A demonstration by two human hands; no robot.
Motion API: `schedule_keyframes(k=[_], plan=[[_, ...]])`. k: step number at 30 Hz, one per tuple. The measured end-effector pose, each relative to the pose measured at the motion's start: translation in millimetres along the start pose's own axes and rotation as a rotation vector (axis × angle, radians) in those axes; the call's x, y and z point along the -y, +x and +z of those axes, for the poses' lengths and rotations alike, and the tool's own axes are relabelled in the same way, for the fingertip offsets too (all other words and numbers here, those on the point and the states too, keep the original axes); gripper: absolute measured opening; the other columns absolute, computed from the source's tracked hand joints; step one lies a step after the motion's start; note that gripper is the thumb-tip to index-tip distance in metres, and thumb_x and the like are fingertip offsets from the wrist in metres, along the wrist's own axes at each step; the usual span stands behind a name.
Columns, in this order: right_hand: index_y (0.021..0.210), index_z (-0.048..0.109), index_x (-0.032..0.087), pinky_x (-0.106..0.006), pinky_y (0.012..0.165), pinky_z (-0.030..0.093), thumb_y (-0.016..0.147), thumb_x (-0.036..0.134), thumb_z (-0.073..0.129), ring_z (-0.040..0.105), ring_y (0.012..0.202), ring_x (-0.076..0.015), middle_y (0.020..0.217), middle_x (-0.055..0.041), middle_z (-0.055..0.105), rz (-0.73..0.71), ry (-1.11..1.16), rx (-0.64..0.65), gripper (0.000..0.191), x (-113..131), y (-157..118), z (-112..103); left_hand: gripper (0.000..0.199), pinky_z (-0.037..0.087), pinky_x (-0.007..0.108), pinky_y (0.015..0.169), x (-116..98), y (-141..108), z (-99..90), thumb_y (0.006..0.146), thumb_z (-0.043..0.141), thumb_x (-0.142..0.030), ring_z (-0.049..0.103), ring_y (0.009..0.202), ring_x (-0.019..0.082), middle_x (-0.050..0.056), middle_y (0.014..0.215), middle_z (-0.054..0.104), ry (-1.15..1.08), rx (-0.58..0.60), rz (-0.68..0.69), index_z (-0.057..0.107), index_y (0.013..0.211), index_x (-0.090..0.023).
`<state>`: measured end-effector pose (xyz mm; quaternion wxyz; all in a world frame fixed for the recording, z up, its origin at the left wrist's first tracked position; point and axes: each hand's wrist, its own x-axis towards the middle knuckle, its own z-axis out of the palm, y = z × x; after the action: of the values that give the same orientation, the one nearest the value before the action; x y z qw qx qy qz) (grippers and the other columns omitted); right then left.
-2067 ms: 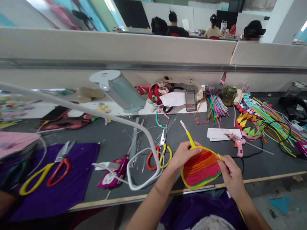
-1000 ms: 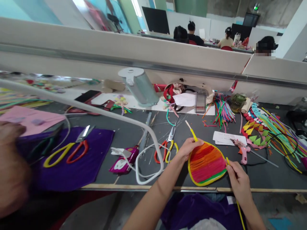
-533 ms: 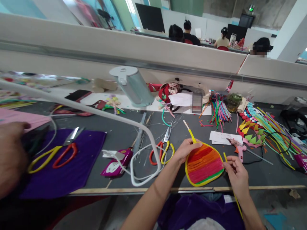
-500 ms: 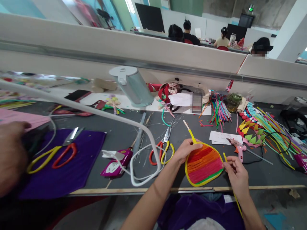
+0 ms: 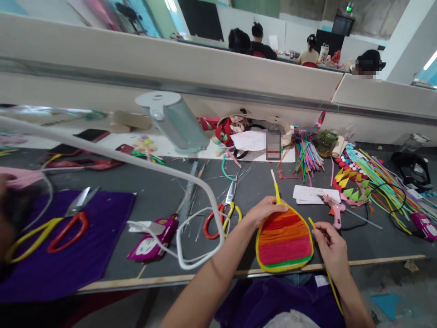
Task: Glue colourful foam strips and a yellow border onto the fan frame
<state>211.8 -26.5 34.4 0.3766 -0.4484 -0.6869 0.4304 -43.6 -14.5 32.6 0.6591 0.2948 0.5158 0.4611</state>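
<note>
My left hand (image 5: 268,212) grips a small round hand fan (image 5: 285,239) near the base of its handle, thumb on the face. The fan has red, orange, pink and green bands and a yellow pipe-cleaner rim. Its handle points away from me, wrapped in yellow low down, with a pale bare tip. Just right of the rim, my right hand (image 5: 329,243) pinches a yellow pipe cleaner (image 5: 332,291), whose short end sticks up past the fingers while the long end hangs below the wrist. A small gap separates this hand from the fan.
Red-and-yellow scissors (image 5: 228,212) and a white bent lamp arm (image 5: 215,200) lie left of my forearm. Rightward are a pink glue gun (image 5: 336,212), white cards (image 5: 316,194) and bundled pipe cleaners (image 5: 307,152). A kettle (image 5: 177,123) stands behind. Another person's hand shows at far left.
My view has shifted slightly to the right. The fan has turned a little, its handle more upright, and the right hand's pipe cleaner is still beside the rim. The other person's hand has moved leftward.
</note>
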Motion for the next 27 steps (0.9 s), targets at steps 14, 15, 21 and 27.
schedule_keyframes(k=[14, 15, 21, 27], plan=[[0.102, 0.071, 0.019, -0.025, 0.064, 0.052, 0.094, 0.044, 0.057, 0.067, 0.079, -0.018, 0.094, -0.0074, 0.072, 0.071, -0.044, -0.043, 0.029, -39, 14, 0, 0.042, 0.05, 0.027, 0.07, 13, 91, 6.2, 0.063, 0.081, -0.041, 0.065, 0.071, 0.017, 0.001, 0.077, 0.07, 0.28, -0.109, 0.241, 0.067, 0.092, -0.014], [0.102, 0.071, 0.019, -0.025, 0.064, 0.052, 0.094, 0.044, 0.057, 0.067, 0.078, -0.018, 0.094, -0.0074, 0.072, 0.076, -0.046, -0.046, 0.03, -40, 15, 0, 0.038, 0.049, 0.027, 0.07, 12, 96, 5.9, 0.065, 0.079, -0.039, 0.064, 0.072, 0.017, 0.001, 0.077, 0.069, 0.336, -0.126, 0.257, 0.067, 0.09, -0.014], [0.104, 0.071, 0.019, -0.024, 0.064, 0.052, 0.096, 0.042, 0.054, 0.066, 0.079, -0.018, 0.095, -0.008, 0.072, 0.078, -0.068, -0.029, 0.029, -46, 15, -1, 0.023, 0.048, 0.028, 0.072, 10, 105, 1.5, 0.073, 0.072, -0.027, 0.06, 0.074, 0.017, -0.002, 0.075, 0.066, 0.731, -0.265, 0.348, 0.071, 0.093, -0.017], [0.1, 0.07, 0.022, -0.023, 0.06, 0.046, 0.097, 0.034, 0.053, 0.061, 0.069, -0.0144, 0.087, -0.0036, 0.067, 0.027, -0.181, -0.03, 0.021, -43, 33, 0, 0.029, 0.047, 0.04, 0.092, 14, 79, 13.0, 0.085, 0.064, -0.018, 0.057, 0.104, 0.026, 0.01, 0.11, 0.064, 1.057, -0.415, 0.53, 0.065, 0.114, -0.019]])
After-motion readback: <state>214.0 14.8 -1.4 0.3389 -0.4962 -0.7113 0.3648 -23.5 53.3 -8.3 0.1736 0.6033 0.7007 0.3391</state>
